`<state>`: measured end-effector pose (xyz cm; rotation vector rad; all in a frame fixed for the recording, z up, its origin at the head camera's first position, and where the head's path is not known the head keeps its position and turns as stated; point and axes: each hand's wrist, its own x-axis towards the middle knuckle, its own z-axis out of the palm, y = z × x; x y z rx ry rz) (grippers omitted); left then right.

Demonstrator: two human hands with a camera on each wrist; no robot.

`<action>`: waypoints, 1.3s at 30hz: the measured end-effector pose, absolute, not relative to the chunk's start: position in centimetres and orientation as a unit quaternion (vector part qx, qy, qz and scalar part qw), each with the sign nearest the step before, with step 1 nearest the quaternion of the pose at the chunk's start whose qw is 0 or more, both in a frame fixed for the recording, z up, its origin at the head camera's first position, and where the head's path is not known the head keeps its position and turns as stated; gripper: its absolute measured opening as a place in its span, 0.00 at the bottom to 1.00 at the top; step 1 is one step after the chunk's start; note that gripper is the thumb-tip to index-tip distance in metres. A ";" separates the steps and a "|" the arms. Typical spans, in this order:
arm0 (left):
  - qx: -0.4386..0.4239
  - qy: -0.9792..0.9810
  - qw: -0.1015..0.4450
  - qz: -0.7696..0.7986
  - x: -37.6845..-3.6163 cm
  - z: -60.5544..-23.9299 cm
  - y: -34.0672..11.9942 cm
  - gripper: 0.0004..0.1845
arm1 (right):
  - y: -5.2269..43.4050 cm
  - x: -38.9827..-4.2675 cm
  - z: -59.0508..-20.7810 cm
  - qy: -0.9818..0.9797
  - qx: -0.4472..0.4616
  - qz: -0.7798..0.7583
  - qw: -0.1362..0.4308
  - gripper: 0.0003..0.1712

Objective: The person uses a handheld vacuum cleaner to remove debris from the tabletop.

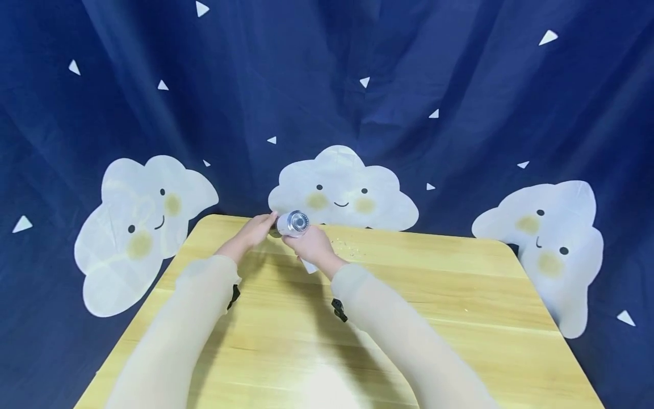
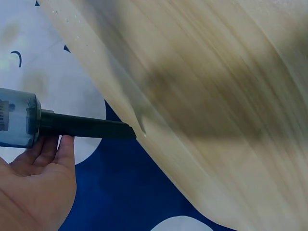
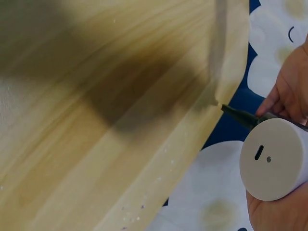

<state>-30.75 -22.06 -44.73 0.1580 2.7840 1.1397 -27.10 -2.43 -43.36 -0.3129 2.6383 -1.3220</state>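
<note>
My right hand [image 1: 315,245] grips a white handheld vacuum cleaner [image 1: 286,224] by its handle, near the far edge of the table. The vacuum's silver vented end faces the head camera. In the left wrist view a clear dust cup [image 2: 17,120] leads into a long black crevice nozzle [image 2: 86,125]. The nozzle's slanted tip is right at the table edge, close by a small pale crumb [image 2: 145,135]. My left hand [image 1: 254,230] touches the underside of the nozzle's base with extended fingers [image 2: 66,150]. The right wrist view shows the handle's round end [image 3: 272,159].
Small pale and dark crumbs [image 1: 348,248] lie scattered near the table's far edge, right of my right hand. The wooden table [image 1: 434,307] has rounded far corners. A dark blue curtain [image 1: 245,85] with smiling clouds hangs right behind it.
</note>
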 end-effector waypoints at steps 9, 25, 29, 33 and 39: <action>0.047 0.932 0.069 0.353 -31.1 -45.3 -22.3 0.39 | -3.2 -27.1 -44.4 0.888 -0.094 -0.442 0.087 0.22; 0.040 0.937 0.073 0.340 -31.8 -45.6 -22.3 0.38 | -3.4 -27.7 -44.8 0.877 -0.099 -0.458 0.108 0.23; 0.047 0.927 0.083 0.364 -32.1 -45.4 -21.6 0.39 | -2.5 -28.1 -43.8 0.874 -0.104 -0.459 0.123 0.24; 0.044 0.911 0.107 0.397 -32.2 -44.8 -20.8 0.39 | -1.1 -28.3 -42.2 0.871 -0.114 -0.455 0.147 0.24; 0.071 0.885 0.141 0.437 -32.3 -44.4 -19.0 0.40 | 1.0 -28.9 -40.3 0.883 -0.107 -0.421 0.178 0.19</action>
